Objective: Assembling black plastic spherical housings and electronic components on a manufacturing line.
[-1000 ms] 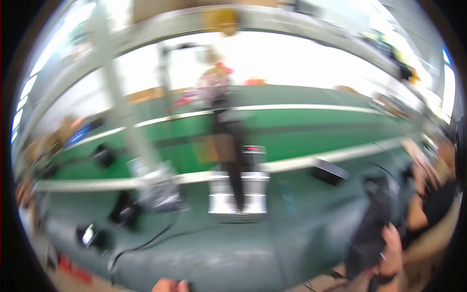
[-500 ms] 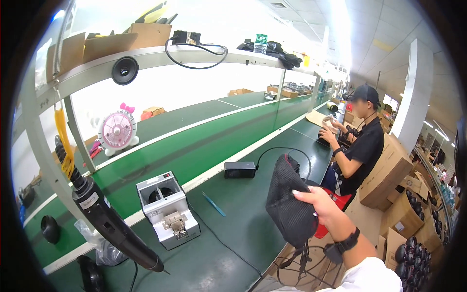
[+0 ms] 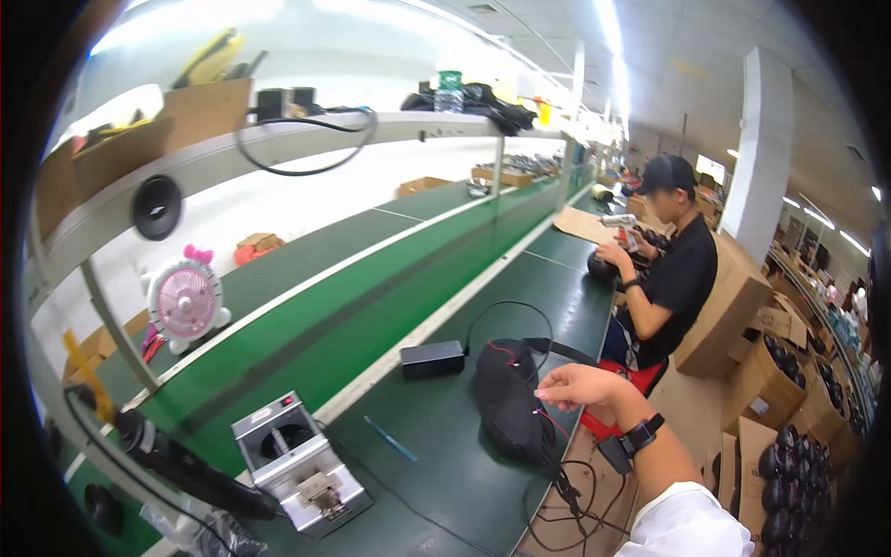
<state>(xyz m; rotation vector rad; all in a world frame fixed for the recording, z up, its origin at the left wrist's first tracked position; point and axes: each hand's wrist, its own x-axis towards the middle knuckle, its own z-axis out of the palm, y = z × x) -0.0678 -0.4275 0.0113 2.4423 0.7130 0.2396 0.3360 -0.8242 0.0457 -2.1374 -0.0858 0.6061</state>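
Observation:
My right hand (image 3: 587, 384) reaches in from the lower right, a black band on its wrist. Its fingertips are pinched together just above the right side of a black fabric bag-like item (image 3: 510, 408). Whether something thin is between the fingertips is too small to tell. Thin red wire or trim shows on the item, with a small white bit near my fingers. The item lies on the dark green bench (image 3: 436, 492), and a black strap extends from its far side. Black cables (image 3: 580, 501) hang over the bench edge beside it. My left hand is out of view.
Left of the item are a black power adapter (image 3: 432, 359), blue tweezers (image 3: 391, 439), a silver screw-feeder machine (image 3: 302, 464) and a black electric screwdriver (image 3: 190, 469). A co-worker (image 3: 673, 269) works farther along the bench. Cartons (image 3: 775, 381) line the right side.
The black item was gripped and raised in my right hand; now it rests on the bench and the hand is pinched above it. The view has shifted, and the co-worker's hands have moved.

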